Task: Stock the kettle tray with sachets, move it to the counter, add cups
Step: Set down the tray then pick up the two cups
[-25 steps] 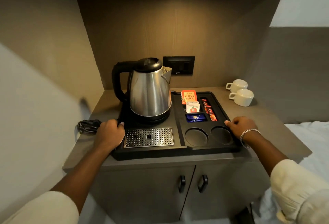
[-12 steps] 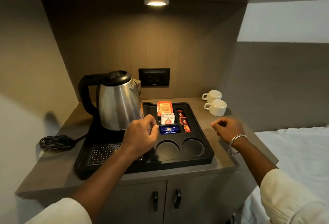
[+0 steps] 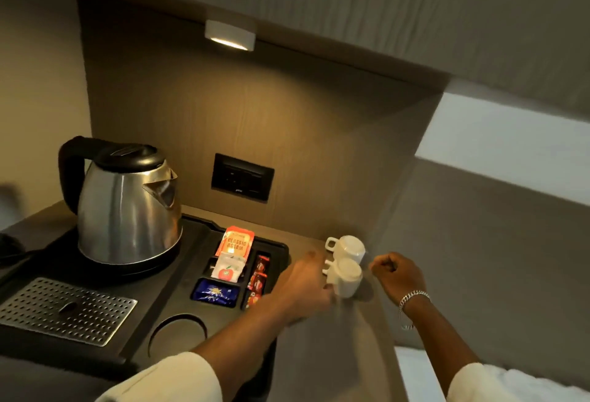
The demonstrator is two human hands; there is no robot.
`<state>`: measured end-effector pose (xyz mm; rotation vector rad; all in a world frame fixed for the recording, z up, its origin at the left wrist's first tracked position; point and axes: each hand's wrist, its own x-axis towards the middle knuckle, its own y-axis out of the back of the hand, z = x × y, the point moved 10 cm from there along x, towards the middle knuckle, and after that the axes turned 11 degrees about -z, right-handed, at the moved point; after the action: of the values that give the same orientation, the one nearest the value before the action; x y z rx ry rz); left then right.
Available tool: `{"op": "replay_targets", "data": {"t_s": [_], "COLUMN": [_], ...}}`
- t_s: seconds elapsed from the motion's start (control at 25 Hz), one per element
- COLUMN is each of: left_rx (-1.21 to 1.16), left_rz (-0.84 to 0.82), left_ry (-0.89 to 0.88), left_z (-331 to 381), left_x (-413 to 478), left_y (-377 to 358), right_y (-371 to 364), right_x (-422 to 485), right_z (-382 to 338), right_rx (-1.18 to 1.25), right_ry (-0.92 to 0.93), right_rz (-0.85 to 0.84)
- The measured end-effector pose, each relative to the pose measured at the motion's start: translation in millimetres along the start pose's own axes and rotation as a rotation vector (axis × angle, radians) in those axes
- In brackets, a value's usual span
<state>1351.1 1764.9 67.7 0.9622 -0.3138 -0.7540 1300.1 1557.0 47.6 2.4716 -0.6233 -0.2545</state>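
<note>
- The black kettle tray (image 3: pixel 191 242) sits on the counter (image 3: pixel 351 337) in the lower left of the frame, and I see its sachet slots filled: an orange Assam tea sachet (image 3: pixel 237 241), a white sachet (image 3: pixel 229 268) with a red fruit on it, a blue packet (image 3: pixel 215 292) and a row of red sticks (image 3: pixel 258 280).
- One round cup well (image 3: pixel 178 334) shows empty at lower centre; the other lies under my left forearm.
- Two white cups (image 3: pixel 346 262) stand on the counter just right of the tray, touching each other, handles pointing left.
- My left hand (image 3: pixel 303 290), blurred, reaches across the tray's right edge up against the nearer cup (image 3: pixel 346 277); I cannot tell whether the fingers have closed on it.
- My right hand (image 3: pixel 397 274), bracelet on the wrist, hovers just right of the cups, loosely curled, holding nothing.
- The steel kettle (image 3: pixel 127 207) stands upright on the tray at left, a perforated drip grate (image 3: pixel 64 309) in front of it.
- A black wall socket (image 3: pixel 242 176) sits on the back panel, a lit lamp (image 3: pixel 230 34) above.
</note>
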Motion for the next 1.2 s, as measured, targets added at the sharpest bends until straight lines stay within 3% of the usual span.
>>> {"op": "replay_targets", "data": {"t_s": [0.16, 0.28, 0.48, 0.68, 0.88, 1.2], "left_rx": [0.018, 0.067, -0.104, -0.271, -0.246, -0.257], "left_rz": [-0.186, -0.181, -0.045, 0.09, 0.435, 0.693], "left_ry": [0.047, 0.119, 0.173, 0.124, 0.107, 0.285], "left_z": [48, 73, 111, 111, 73, -6], "left_x": [77, 126, 182, 188, 140, 26], "left_y": [-62, -73, -67, -19, 84, 142], "right_y": [33, 42, 64, 77, 70, 20], "right_x": [68, 124, 195, 223, 228, 152], "right_z": [34, 29, 15, -39, -143, -223], "right_rx": [-0.018, -0.139, -0.325, -0.323, -0.247, -0.191], "right_ry": [-0.041, -0.018, 0.053, 0.191, 0.434, 0.628], "right_rz": [-0.066, -0.179, -0.267, -0.212, -0.274, -0.477]}}
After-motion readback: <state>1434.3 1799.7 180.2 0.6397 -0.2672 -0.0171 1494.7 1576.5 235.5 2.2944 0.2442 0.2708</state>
